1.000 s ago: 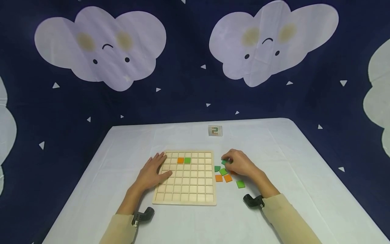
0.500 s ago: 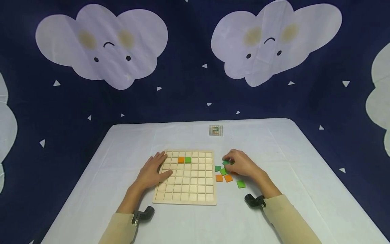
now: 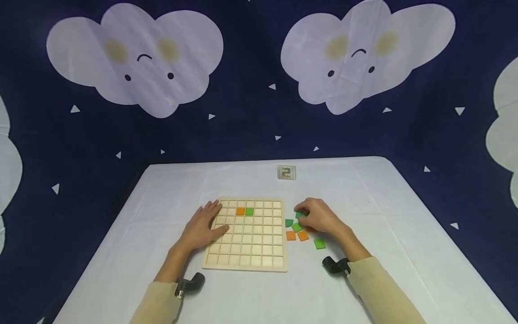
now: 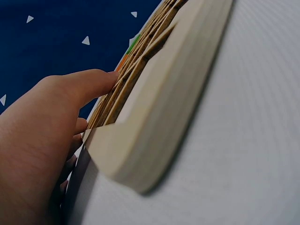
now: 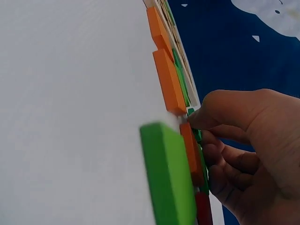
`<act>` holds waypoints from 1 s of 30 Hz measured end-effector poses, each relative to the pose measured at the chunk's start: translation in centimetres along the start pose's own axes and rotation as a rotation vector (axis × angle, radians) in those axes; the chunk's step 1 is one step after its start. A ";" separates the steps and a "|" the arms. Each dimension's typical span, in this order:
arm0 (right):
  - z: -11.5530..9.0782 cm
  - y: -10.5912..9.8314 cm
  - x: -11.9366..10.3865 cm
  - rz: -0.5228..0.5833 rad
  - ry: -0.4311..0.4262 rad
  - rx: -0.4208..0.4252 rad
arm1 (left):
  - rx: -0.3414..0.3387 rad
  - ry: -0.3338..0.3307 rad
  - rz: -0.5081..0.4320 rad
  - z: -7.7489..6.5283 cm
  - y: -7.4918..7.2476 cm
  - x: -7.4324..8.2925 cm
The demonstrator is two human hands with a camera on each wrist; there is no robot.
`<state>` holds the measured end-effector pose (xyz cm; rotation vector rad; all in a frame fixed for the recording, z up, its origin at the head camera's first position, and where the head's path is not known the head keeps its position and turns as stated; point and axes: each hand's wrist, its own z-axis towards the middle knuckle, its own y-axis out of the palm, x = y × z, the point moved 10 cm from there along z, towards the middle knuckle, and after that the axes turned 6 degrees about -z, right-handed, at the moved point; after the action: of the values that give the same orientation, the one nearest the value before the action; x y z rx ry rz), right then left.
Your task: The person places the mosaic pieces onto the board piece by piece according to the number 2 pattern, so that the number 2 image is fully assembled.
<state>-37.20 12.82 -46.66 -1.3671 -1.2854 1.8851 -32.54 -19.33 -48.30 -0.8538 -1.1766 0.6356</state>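
The right hand (image 3: 321,217) is pinching a dark-green tile (image 3: 298,215); crowding is risking a nudged lime-green tile (image 3: 297,227); the left hand (image 3: 200,229), fingers spread, is touching the gridded board (image 3: 245,250).

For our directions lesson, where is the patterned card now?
In the head view, the patterned card is near the far edge of the table, beyond the far right corner of the wooden board.
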 end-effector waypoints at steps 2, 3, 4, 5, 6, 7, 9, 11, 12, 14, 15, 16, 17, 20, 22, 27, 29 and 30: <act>0.2 0.0 -0.2 0.003 0.007 0.005 | -0.005 0.000 0.001 0.1 0.1 0.0; 0.4 0.0 -0.3 0.003 0.010 0.009 | -0.008 0.002 0.000 0.1 0.2 0.0; 0.5 0.0 -0.5 0.006 0.006 0.011 | -0.009 0.002 0.000 0.1 0.2 0.0; 0.7 0.0 -0.7 0.011 0.002 0.013 | -0.008 0.001 -0.001 0.1 0.2 0.1; 0.8 0.1 -1.0 0.015 -0.003 0.013 | -0.004 0.002 -0.003 0.1 0.2 0.1; 1.0 0.1 -1.3 0.020 -0.010 0.013 | -0.002 0.001 -0.003 0.2 0.2 0.1; 1.4 0.3 -1.7 0.025 -0.019 0.014 | 0.001 -0.003 -0.001 0.2 0.2 0.1; 1.7 0.5 -2.2 0.034 -0.028 0.014 | 0.002 -0.004 0.002 0.2 0.1 0.1; 1.9 0.6 -2.3 0.038 -0.031 0.015 | 0.001 -0.003 0.005 0.3 0.1 0.1; 2.1 0.8 -2.7 0.045 -0.042 0.017 | -0.004 -0.007 0.009 0.3 0.2 0.0; 2.3 0.9 -2.9 0.050 -0.046 0.017 | -0.006 -0.006 0.010 0.3 0.2 0.0; 2.4 1.1 -3.1 0.052 -0.051 0.018 | -0.009 -0.006 0.010 0.3 0.2 0.0; 2.5 1.2 -3.3 0.054 -0.054 0.018 | -0.011 -0.005 0.010 0.2 0.3 -0.1; 2.9 1.5 -3.7 0.058 -0.060 0.019 | -0.011 -0.008 0.008 0.1 0.3 -0.1; 3.1 1.7 -4.2 0.061 -0.066 0.015 | -0.008 -0.007 0.007 0.0 0.3 -0.1; 3.6 2.0 -5.2 0.083 -0.089 0.002 | -0.004 -0.007 0.008 -0.1 0.1 -0.1; 3.8 2.2 -5.5 0.098 -0.098 0.001 | -0.004 -0.009 0.011 -0.1 0.1 -0.2; 3.9 2.2 -5.7 0.101 -0.102 0.001 | -0.004 -0.009 0.012 -0.1 0.1 -0.2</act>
<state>-38.21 5.69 -45.75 -1.3748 -1.2852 2.0473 -32.53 -19.44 -48.48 -0.8622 -1.1821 0.6474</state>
